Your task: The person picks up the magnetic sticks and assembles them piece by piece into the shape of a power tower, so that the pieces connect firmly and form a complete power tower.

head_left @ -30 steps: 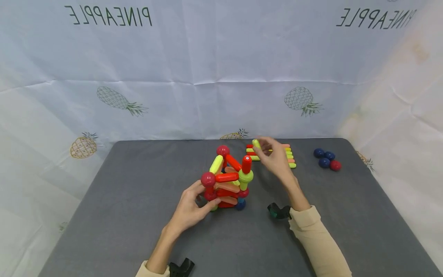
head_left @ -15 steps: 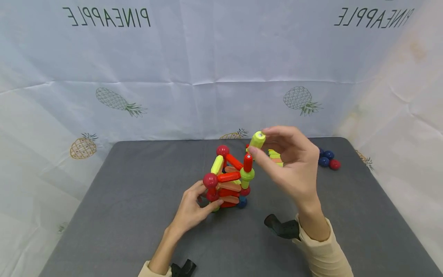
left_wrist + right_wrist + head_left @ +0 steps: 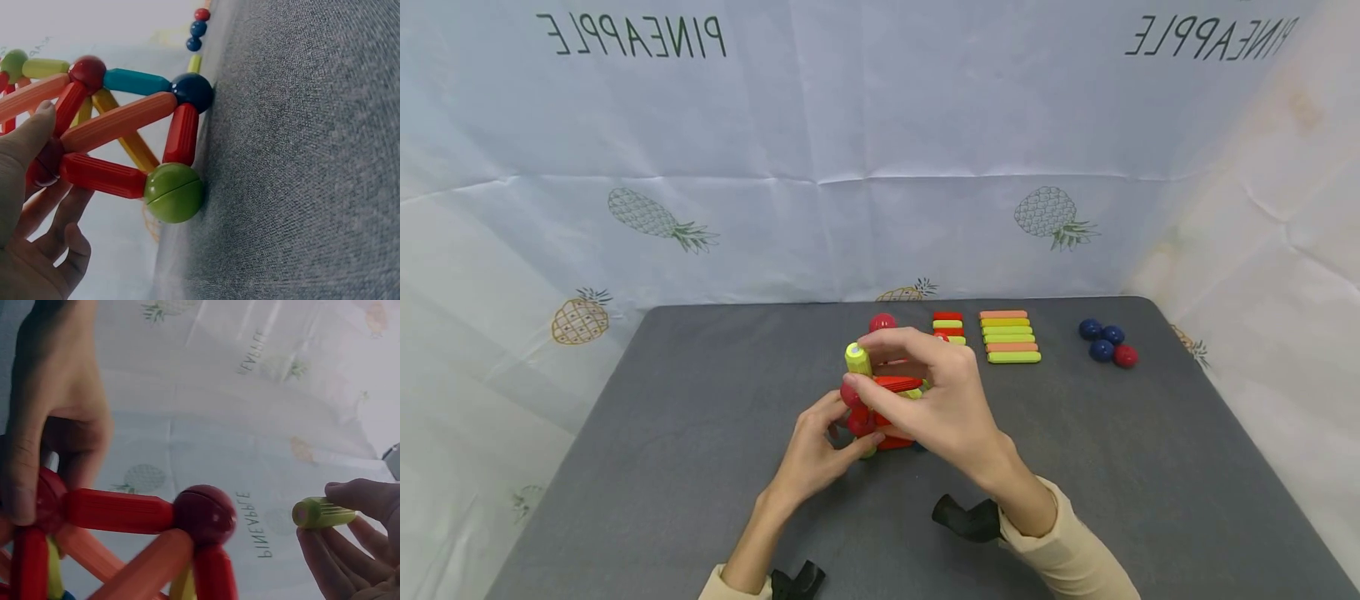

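Note:
A built frame of magnetic rods and balls (image 3: 119, 122) stands on the table, mostly behind the right hand in the head view. My left hand (image 3: 816, 446) holds its left side, thumb and fingers around a dark red ball (image 3: 47, 164) partway up. My right hand (image 3: 943, 400) pinches a short yellow-green magnetic rod (image 3: 322, 512) between thumb and fingers. In the head view this rod appears just above the frame's upper left red ball (image 3: 851, 394). The right wrist view shows a gap between the rod and the top red ball (image 3: 205, 514). A green ball (image 3: 175, 192) and a blue ball (image 3: 192, 92) sit at the base.
Behind the frame, longer rods (image 3: 1009, 337) lie in a row, with shorter red and yellow-green rods (image 3: 947, 321) left of them. Several blue balls (image 3: 1101, 351) and a red ball (image 3: 1125, 357) rest at the right. A pineapple-print cloth (image 3: 865, 125) hangs behind the grey table (image 3: 700, 417).
My right hand has lifted the yellow-green rod from near the rod rows and carried it left and toward me, over the frame. The left hand keeps its hold almost unmoved.

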Motion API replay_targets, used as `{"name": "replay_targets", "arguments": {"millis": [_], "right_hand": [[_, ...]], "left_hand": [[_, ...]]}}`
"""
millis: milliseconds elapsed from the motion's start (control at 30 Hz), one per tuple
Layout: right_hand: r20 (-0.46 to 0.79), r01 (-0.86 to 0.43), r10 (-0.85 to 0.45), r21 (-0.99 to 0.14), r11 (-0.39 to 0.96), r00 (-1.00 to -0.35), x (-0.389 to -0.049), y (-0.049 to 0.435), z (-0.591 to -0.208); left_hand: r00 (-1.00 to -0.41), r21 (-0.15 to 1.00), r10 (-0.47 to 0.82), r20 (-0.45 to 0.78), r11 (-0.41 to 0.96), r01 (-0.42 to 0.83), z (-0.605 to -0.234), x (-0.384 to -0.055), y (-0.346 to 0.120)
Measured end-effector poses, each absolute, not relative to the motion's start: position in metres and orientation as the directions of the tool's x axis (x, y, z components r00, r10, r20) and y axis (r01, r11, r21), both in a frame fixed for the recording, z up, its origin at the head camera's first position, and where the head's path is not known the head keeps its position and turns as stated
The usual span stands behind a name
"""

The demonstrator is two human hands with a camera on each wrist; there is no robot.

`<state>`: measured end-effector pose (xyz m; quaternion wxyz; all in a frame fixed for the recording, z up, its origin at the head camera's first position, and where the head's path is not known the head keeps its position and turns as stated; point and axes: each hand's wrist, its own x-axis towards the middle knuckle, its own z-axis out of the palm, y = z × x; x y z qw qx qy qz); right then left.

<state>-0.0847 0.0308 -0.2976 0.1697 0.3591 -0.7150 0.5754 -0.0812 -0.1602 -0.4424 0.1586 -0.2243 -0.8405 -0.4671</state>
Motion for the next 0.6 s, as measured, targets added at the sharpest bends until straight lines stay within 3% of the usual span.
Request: {"name": "replay_targets", "arguments": {"millis": [600], "right_hand": [[0.588,-0.673,-0.358,-0.715,0.188,-0.725,-0.092,0.023,-0.316]], "left_hand": [[-0.851,0.710,0.233,0.471,0.472,0.523,-0.441,-0.081,-0.161]]}}
